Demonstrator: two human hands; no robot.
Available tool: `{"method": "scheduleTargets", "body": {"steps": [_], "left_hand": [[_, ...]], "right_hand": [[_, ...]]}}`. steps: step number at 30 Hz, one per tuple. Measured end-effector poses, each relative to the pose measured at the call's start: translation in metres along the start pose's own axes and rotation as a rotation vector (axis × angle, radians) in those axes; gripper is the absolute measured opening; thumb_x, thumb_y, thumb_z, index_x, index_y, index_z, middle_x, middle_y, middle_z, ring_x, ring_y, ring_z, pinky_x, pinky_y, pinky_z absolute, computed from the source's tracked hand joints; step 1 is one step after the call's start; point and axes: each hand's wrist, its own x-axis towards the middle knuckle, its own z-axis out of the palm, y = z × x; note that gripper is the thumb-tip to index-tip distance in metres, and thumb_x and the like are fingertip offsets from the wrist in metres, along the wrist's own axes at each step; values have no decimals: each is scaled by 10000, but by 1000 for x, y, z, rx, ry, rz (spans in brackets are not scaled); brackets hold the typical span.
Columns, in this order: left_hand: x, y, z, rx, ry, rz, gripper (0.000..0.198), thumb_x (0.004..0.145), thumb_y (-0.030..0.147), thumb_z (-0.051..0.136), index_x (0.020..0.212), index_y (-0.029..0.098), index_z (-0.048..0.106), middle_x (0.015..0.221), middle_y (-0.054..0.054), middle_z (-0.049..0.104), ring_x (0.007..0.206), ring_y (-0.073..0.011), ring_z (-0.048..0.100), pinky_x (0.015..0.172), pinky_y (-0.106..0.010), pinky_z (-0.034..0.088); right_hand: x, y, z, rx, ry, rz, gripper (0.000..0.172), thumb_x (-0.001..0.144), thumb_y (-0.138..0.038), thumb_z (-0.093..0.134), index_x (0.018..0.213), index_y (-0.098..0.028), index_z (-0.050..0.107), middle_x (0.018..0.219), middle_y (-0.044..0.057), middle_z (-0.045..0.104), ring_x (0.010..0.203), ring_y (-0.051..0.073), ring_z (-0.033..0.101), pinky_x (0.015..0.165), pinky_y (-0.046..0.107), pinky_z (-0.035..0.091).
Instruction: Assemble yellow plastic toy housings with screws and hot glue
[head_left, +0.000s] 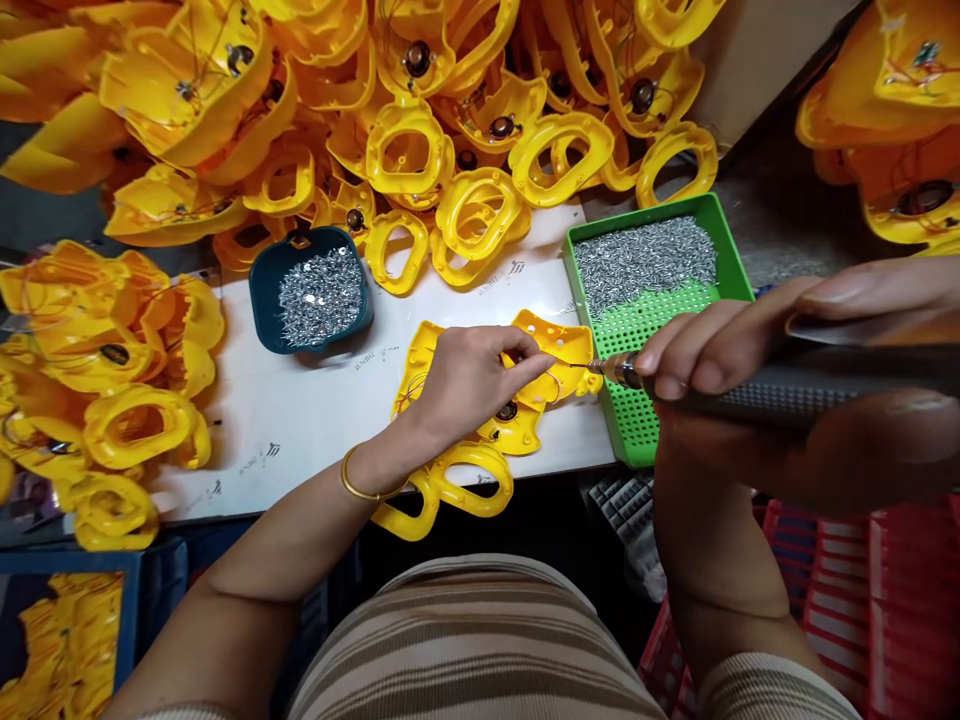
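My right hand (720, 350) is wrapped round a dark power screwdriver (795, 385) lying nearly level, its thin bit pointing left. At the bit's tip, the thumb and fingertips of my left hand (472, 380) are pinched together; whatever is between them is too small to make out. Below both hands a yellow plastic shell (559, 345) with wires and a round dark part rests open side up on the table. A yellow oval ring (476, 480) sits at the shell's near side, over the table edge. My left hand hides part of the shell.
A green perforated tray (626, 420) of small screws stands on the right, beneath the screwdriver. Further left is a dark teal bin (259, 300) of small metal parts. Yellow shells (187, 90) and rings pile up at the back and left. Red crates (825, 590) stand lower right.
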Motion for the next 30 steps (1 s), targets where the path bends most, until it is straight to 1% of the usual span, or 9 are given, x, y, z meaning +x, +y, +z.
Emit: {"method": "scheduleTargets", "body": {"steps": [2,4,8,11,16,20,24,27,30], "left_hand": [[-1,0,-1,29,-26,31,51,796,141,713,776,184,733,743,13,749,625,-114,652,622,-221,484],[-2,0,-1,74,-38,46,108,784,97,687,824,185,735,774,10,750,647,-121,651,637,-233,480],[-7,-3,2,166,-21,74,141,830,135,635,910,197,733,839,-7,742,740,-151,647,695,-271,486],[-10,-5,6,208,-5,128,154,861,169,615,968,196,723,865,-17,733,816,-176,627,761,-300,488],[-12,-8,14,306,56,208,179,907,225,598,1026,166,719,797,-33,694,789,-191,557,712,-303,451],[-11,-9,17,379,106,268,208,920,198,555,1012,144,734,750,-51,644,776,-208,517,696,-321,441],[-12,-9,16,355,127,299,231,940,174,528,1051,127,724,782,-61,644,787,-203,510,721,-327,458],[-14,-9,14,263,124,327,213,940,163,556,1084,153,713,804,-43,656,781,-181,522,706,-296,464],[-18,-10,13,244,126,327,183,925,170,590,1059,151,713,779,-32,644,761,-171,524,689,-283,460]], "right_hand": [[1,4,-2,9,-42,-22,431,672,-613,781,902,-285,622,546,-47,523,416,155,470,436,357,405],[1,7,-3,21,-73,-32,440,666,-627,779,886,-278,625,549,-48,525,423,149,475,442,351,410],[-4,6,-2,62,-71,-60,422,705,-624,750,869,-251,640,577,-42,516,424,131,445,462,354,420],[-7,0,0,56,-70,-26,383,729,-600,739,894,-266,651,600,-33,517,450,148,460,489,370,444],[-7,-8,1,30,-90,-54,311,790,-557,698,771,-256,624,635,-20,537,455,140,465,503,367,453],[-6,-6,1,40,-91,-38,296,776,-547,722,811,-263,647,610,-29,530,443,142,463,483,364,447],[-7,-2,3,65,-21,-59,347,758,-555,738,883,-240,658,614,-32,522,457,133,472,496,359,460],[-8,1,5,85,-12,-76,371,755,-562,740,893,-234,632,610,-36,505,474,132,491,488,341,460],[-7,3,7,81,-15,-97,404,755,-592,724,910,-235,616,611,-38,502,473,133,499,464,327,456]]}}
